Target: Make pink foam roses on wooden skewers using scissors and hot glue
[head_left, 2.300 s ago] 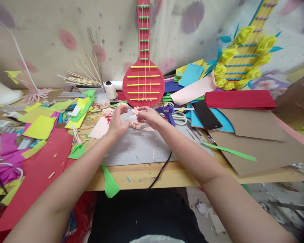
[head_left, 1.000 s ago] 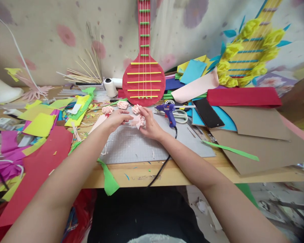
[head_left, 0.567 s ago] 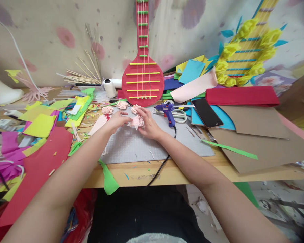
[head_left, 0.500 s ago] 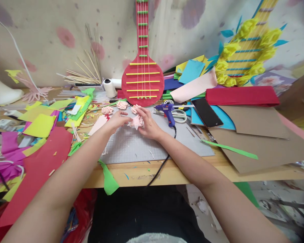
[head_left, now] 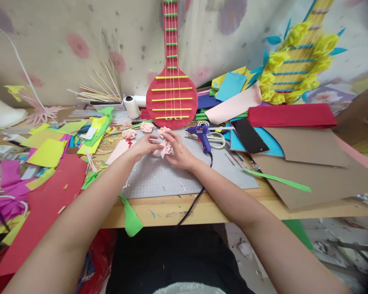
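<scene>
Between my two hands, over the grey cutting mat (head_left: 159,179), is a pale pink paper flower (head_left: 164,150) with loose petal edges. My right hand (head_left: 178,151) curls round its right side, thumb below and fingers above. From the left, my left hand (head_left: 145,147) closes its fingers on the flower's edge; part of the grip is hidden. Just behind lie finished-looking pink paper roses, one (head_left: 129,134) at the left, another (head_left: 147,127) in the middle, and a third (head_left: 163,131) partly behind my right fingers.
A purple glue gun (head_left: 204,136) lies right of my hands, its black cord running over the table edge. A red paper lute (head_left: 172,98) leans on the wall behind. Coloured paper scraps (head_left: 47,151) cover the left; a phone (head_left: 250,136) and cardboard (head_left: 306,175) lie right.
My fingers have shifted slightly around the pink flower, and its petals sit at a slightly different angle. The camera view has moved a little.
</scene>
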`<state>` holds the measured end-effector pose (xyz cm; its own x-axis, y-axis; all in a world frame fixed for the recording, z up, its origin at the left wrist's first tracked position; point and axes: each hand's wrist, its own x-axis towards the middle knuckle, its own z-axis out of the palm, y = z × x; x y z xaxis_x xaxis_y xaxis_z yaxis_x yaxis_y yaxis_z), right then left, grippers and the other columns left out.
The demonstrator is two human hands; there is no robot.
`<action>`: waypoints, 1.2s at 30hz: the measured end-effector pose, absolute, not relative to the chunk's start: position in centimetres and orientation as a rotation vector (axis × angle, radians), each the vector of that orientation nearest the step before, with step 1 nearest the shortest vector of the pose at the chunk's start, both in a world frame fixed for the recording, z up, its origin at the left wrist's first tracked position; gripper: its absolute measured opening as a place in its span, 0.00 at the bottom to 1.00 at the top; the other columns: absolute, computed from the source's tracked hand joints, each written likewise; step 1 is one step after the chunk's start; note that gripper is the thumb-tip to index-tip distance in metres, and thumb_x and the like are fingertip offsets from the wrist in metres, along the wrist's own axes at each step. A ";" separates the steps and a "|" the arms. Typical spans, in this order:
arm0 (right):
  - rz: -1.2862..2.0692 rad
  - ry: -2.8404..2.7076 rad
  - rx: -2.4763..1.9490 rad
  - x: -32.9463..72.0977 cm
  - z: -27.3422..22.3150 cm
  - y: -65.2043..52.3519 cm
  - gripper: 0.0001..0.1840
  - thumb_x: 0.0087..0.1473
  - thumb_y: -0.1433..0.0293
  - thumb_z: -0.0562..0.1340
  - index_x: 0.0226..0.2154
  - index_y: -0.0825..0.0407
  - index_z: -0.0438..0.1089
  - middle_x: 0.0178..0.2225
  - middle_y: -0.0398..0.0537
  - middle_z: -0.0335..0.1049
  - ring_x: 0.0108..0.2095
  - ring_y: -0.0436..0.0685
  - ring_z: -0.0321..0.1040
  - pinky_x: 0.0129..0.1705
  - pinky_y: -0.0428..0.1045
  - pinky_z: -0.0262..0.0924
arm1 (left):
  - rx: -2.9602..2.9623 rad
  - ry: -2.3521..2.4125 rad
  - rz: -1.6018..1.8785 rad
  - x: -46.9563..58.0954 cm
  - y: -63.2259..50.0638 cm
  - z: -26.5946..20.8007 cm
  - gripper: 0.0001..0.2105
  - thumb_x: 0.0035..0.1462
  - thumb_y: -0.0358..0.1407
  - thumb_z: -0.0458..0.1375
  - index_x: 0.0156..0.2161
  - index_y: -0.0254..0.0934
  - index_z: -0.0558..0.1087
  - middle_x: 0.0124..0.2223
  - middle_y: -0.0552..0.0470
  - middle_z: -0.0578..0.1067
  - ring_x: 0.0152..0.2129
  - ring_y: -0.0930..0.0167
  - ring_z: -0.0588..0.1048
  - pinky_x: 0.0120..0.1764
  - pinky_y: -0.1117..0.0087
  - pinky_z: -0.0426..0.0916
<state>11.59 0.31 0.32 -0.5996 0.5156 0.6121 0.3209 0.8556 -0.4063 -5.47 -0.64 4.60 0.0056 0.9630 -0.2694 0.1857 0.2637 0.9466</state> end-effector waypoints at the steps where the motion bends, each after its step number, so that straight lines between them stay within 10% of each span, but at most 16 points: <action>1: 0.324 -2.265 -0.598 11.6 0.4 0.3 0.41 0.48 0.75 0.55 0.61 0.46 0.36 0.58 0.58 0.43 0.62 0.61 0.40 0.59 0.65 0.46 | 1.134 1.423 0.889 -5.4 -0.6 4.7 0.25 0.31 0.30 0.68 0.40 0.34 0.66 0.29 0.53 0.71 0.22 0.75 0.70 0.28 0.71 0.61; 17: 0.375 -2.268 -0.568 12.6 2.0 0.7 0.43 0.46 0.62 0.62 0.60 0.47 0.43 0.58 0.57 0.46 0.60 0.63 0.44 0.57 0.62 0.48 | 1.023 1.344 0.865 -5.3 -0.9 4.8 0.14 0.32 0.33 0.66 0.30 0.34 0.72 0.24 0.52 0.71 0.20 0.74 0.70 0.24 0.72 0.62; 24: 0.519 -2.121 -1.157 16.1 4.1 2.7 0.06 0.48 0.69 0.60 0.30 0.54 0.70 0.30 0.48 0.70 0.30 0.52 0.65 0.35 0.49 0.59 | 0.996 1.575 0.894 -5.0 -0.4 4.7 0.14 0.29 0.33 0.66 0.27 0.34 0.71 0.24 0.53 0.72 0.21 0.74 0.68 0.24 0.74 0.61; 36: 0.679 -2.103 -1.328 20.6 2.6 1.0 0.08 0.50 0.68 0.55 0.28 0.53 0.68 0.21 0.42 0.66 0.22 0.49 0.60 0.29 0.46 0.52 | 1.022 1.717 0.999 -5.8 0.1 4.0 0.14 0.32 0.37 0.67 0.26 0.34 0.69 0.26 0.52 0.71 0.23 0.73 0.69 0.26 0.72 0.61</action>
<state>20.59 1.02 2.64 -0.3559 0.9161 0.1849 0.6349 0.3822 -0.6714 -5.83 0.14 3.96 -0.2771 0.9205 -0.2755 0.2156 0.3390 0.9158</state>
